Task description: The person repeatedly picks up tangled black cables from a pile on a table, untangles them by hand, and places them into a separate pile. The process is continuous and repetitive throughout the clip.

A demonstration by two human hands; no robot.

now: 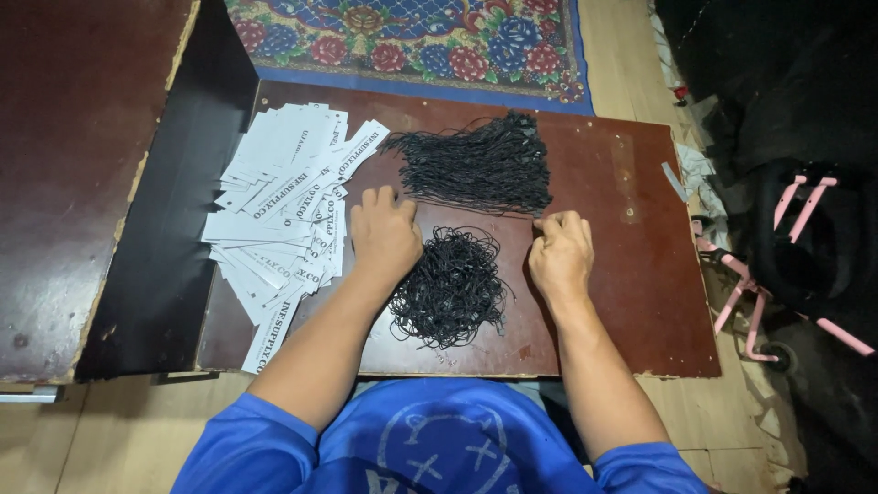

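— Black cords everywhere. Why two heaps?

— Straight bundle (476, 165) lies toward the far edge of the surface (631, 274), the tangled pile (450, 288) between my hands. My right hand (560, 256) pinches a strand at the bundle's edge; my left hand (384, 236) rests curled, knuckles up, beside the white paper tags (279, 197) at the left edge, within reach.

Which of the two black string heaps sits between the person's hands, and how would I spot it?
Find the dark red-brown wooden board. Between the left hand and right hand lies a round tangle of black cord loops. The other black bundle, farther away, has its strands combed straight.
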